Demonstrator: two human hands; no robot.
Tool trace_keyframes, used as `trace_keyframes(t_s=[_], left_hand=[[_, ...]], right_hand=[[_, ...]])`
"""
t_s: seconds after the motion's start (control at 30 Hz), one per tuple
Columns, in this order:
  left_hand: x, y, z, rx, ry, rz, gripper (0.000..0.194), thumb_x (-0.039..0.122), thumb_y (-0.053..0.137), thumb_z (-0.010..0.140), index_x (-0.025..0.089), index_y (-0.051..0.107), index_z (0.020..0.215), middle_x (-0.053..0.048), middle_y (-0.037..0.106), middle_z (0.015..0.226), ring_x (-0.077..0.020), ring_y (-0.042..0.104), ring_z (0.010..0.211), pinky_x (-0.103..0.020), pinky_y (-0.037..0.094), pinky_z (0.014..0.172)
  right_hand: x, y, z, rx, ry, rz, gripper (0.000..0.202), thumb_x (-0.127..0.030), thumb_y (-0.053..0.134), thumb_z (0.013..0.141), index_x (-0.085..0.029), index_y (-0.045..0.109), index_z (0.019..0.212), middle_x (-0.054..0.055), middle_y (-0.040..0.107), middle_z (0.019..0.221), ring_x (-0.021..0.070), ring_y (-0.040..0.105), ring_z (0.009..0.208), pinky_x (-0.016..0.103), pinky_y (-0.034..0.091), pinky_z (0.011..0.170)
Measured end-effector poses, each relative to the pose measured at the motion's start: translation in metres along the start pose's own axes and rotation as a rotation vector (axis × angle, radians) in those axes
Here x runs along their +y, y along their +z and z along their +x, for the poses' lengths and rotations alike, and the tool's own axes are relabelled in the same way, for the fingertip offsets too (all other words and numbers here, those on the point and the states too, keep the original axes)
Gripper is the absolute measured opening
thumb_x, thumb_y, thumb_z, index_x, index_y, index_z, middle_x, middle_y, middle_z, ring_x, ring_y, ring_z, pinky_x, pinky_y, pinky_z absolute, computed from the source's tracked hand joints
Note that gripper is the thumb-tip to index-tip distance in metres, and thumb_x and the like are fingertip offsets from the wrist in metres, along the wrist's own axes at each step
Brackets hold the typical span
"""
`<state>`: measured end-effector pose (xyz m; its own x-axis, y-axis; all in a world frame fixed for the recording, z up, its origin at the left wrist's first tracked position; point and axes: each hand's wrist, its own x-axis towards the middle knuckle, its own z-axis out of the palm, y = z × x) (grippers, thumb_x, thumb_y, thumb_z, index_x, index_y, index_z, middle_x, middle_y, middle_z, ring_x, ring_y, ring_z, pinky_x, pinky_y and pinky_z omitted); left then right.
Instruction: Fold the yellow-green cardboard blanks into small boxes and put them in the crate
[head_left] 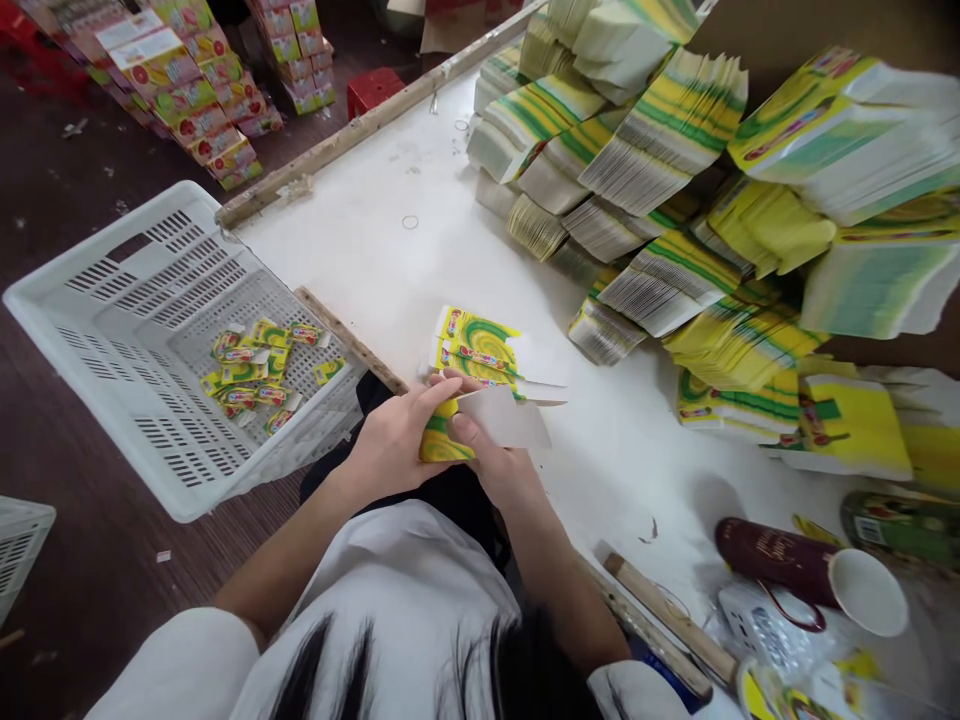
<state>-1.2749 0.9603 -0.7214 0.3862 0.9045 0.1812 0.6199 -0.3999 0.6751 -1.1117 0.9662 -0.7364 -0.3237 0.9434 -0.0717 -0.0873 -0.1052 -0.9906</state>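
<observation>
Both my hands hold one yellow and green printed carton (444,440) at the table's near edge, its grey-white unprinted flap raised between them. My left hand (397,430) closes round the carton from the left, fingers laid over its top. On the other side my right hand (491,465) grips it, thumb pressed against the pale flap. Just beyond my fingers, a few flat carton blanks (476,340) of the same print lie on the white table (360,240). The carton's underside is hidden by my hands.
Left of the table stands a white plastic crate (180,440) with several small yellow cartons (255,370) inside. Bundled carton blanks (667,130) are heaped at the right. A maroon mug (780,560) lies near a wooden strip (667,620). Pink boxes (187,90) are stacked on the floor.
</observation>
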Motion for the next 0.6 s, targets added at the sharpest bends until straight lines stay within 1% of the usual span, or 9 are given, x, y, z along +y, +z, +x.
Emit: trace_keyframes(t_s=[0.07, 0.13, 0.2, 0.27, 0.37, 0.43, 0.47, 0.53, 0.6], left_hand=[[-0.001, 0.0, 0.001, -0.077, 0.028, -0.022, 0.087, 0.034, 0.075, 0.081, 0.029, 0.022, 0.15, -0.014, 0.053, 0.143, -0.0312, 0.06, 0.126, -0.042, 0.055, 0.095], [-0.002, 0.0, 0.001, -0.127, 0.044, -0.046, 0.083, 0.03, 0.075, 0.081, 0.028, 0.025, 0.146, -0.015, 0.052, 0.143, -0.0315, 0.057, 0.13, -0.042, 0.056, 0.095], [-0.003, 0.001, 0.0, -0.12, 0.04, -0.071, 0.07, 0.026, 0.072, 0.08, 0.027, 0.03, 0.137, -0.013, 0.057, 0.132, -0.0297, 0.062, 0.122, -0.039, 0.058, 0.088], [-0.005, 0.003, -0.002, -0.099, 0.015, -0.072, 0.059, 0.022, 0.068, 0.079, 0.027, 0.034, 0.126, -0.011, 0.06, 0.123, -0.0281, 0.069, 0.107, -0.037, 0.058, 0.077], [-0.007, 0.006, -0.005, -0.107, -0.009, -0.077, 0.056, 0.023, 0.065, 0.078, 0.026, 0.033, 0.124, -0.009, 0.062, 0.115, -0.0253, 0.071, 0.086, -0.034, 0.056, 0.066], [-0.008, 0.008, -0.005, -0.083, 0.021, -0.086, 0.062, 0.025, 0.063, 0.081, 0.025, 0.028, 0.132, -0.011, 0.062, 0.114, -0.025, 0.071, 0.083, -0.034, 0.055, 0.065], [-0.007, 0.009, -0.005, -0.058, 0.035, -0.088, 0.067, 0.025, 0.061, 0.083, 0.024, 0.023, 0.138, -0.013, 0.062, 0.117, -0.0254, 0.071, 0.085, -0.034, 0.055, 0.066], [-0.006, 0.01, -0.003, -0.004, 0.049, -0.091, 0.078, 0.022, 0.059, 0.085, 0.022, 0.012, 0.147, -0.017, 0.058, 0.125, -0.0261, 0.071, 0.09, -0.034, 0.056, 0.068], [-0.003, 0.007, -0.002, 0.049, 0.027, -0.054, 0.085, 0.021, 0.063, 0.083, 0.02, 0.01, 0.15, -0.02, 0.055, 0.131, -0.0282, 0.069, 0.098, -0.037, 0.057, 0.076]], right_hand=[[0.003, -0.002, 0.002, -0.031, 0.041, 0.064, 0.054, -0.051, 0.052, 0.099, -0.026, 0.047, 0.146, 0.01, 0.057, 0.146, 0.0251, 0.051, 0.139, 0.049, 0.045, 0.114], [0.006, -0.003, 0.003, -0.045, 0.048, 0.133, 0.056, -0.053, 0.054, 0.098, -0.025, 0.048, 0.145, 0.012, 0.057, 0.145, 0.0259, 0.052, 0.137, 0.049, 0.046, 0.114], [0.009, -0.002, 0.004, -0.051, 0.013, 0.162, 0.056, -0.053, 0.056, 0.097, -0.025, 0.05, 0.145, 0.012, 0.058, 0.145, 0.0261, 0.054, 0.136, 0.049, 0.045, 0.115], [0.01, -0.002, 0.002, -0.039, -0.052, 0.116, 0.057, -0.054, 0.054, 0.097, -0.026, 0.049, 0.147, 0.012, 0.057, 0.146, 0.0257, 0.052, 0.137, 0.048, 0.043, 0.116], [0.007, -0.003, -0.002, -0.084, -0.181, -0.085, 0.07, -0.053, 0.056, 0.096, -0.028, 0.032, 0.157, 0.012, 0.044, 0.156, 0.0265, 0.045, 0.143, 0.047, 0.04, 0.118], [0.001, -0.005, -0.006, -0.149, -0.26, -0.29, 0.079, -0.042, 0.062, 0.095, -0.03, 0.021, 0.161, 0.011, 0.033, 0.162, 0.027, 0.037, 0.147, 0.046, 0.038, 0.12], [-0.001, -0.006, -0.008, -0.17, -0.291, -0.384, 0.077, -0.034, 0.062, 0.096, -0.031, 0.021, 0.16, 0.01, 0.03, 0.164, 0.0263, 0.035, 0.149, 0.044, 0.038, 0.12], [-0.005, -0.008, -0.009, -0.159, -0.339, -0.499, 0.066, -0.017, 0.054, 0.098, -0.033, 0.031, 0.157, 0.006, 0.032, 0.163, 0.0234, 0.039, 0.147, 0.04, 0.042, 0.117], [-0.004, -0.011, -0.009, -0.066, -0.355, -0.497, 0.058, -0.009, 0.047, 0.097, -0.035, 0.047, 0.149, 0.004, 0.042, 0.158, 0.0203, 0.049, 0.14, 0.037, 0.046, 0.114]])
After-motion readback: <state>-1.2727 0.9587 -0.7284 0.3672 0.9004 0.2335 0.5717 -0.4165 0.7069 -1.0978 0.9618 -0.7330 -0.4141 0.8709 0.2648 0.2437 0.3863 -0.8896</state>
